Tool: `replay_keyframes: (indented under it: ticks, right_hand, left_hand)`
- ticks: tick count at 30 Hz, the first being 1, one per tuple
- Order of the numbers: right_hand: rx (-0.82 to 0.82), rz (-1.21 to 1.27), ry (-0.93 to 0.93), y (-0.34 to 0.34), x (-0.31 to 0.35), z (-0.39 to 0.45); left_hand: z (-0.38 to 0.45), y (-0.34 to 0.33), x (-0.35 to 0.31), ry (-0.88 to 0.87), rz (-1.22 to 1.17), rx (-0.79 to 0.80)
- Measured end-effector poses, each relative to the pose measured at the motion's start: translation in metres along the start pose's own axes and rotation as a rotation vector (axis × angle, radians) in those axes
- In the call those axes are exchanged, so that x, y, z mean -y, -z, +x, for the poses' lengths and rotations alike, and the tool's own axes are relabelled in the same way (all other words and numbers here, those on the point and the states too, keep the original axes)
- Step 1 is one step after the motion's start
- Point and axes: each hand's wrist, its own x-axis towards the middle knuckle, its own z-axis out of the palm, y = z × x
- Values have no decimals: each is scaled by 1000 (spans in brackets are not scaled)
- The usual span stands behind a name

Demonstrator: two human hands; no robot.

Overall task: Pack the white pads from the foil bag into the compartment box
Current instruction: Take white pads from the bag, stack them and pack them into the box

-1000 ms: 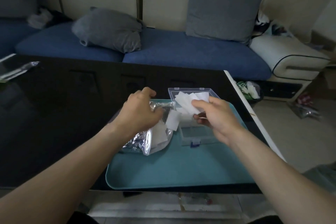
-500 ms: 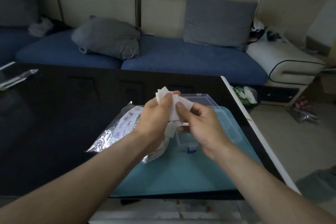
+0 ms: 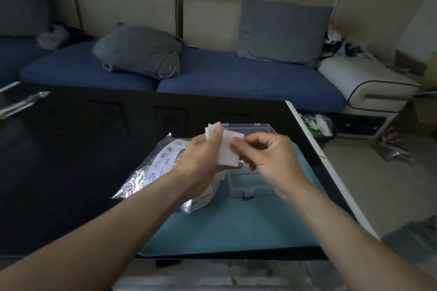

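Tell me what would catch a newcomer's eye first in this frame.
Both hands meet at centre frame: the left hand holds a small stack of white pads while the right hand pinches the front one. Just under them, a clear compartment box sits open on a teal tray, with the crinkled foil bag to its left.

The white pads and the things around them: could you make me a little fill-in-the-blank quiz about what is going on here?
1. Both hands hold a small stack of thin white square pads above the flat ____ plastic tray.
2. The crinkled silver foil bag lies under the ____ hand.
3. The clear plastic compartment box has its lid ____.
4. The right hand pinches one pad with thumb and ____.

Missing words: teal; left; open; fingers
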Motion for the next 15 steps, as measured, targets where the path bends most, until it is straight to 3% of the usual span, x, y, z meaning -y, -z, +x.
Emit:
replay_keyframes:
  ticks: [7,15]
  right_hand:
    - [-90,-260,52,-8,-12,7]
    - [91,-405,101,10,-8,12]
  left_hand:
    - [1,-2,2,125,-97,89]
    - [-1,3,1,174,-28,196]
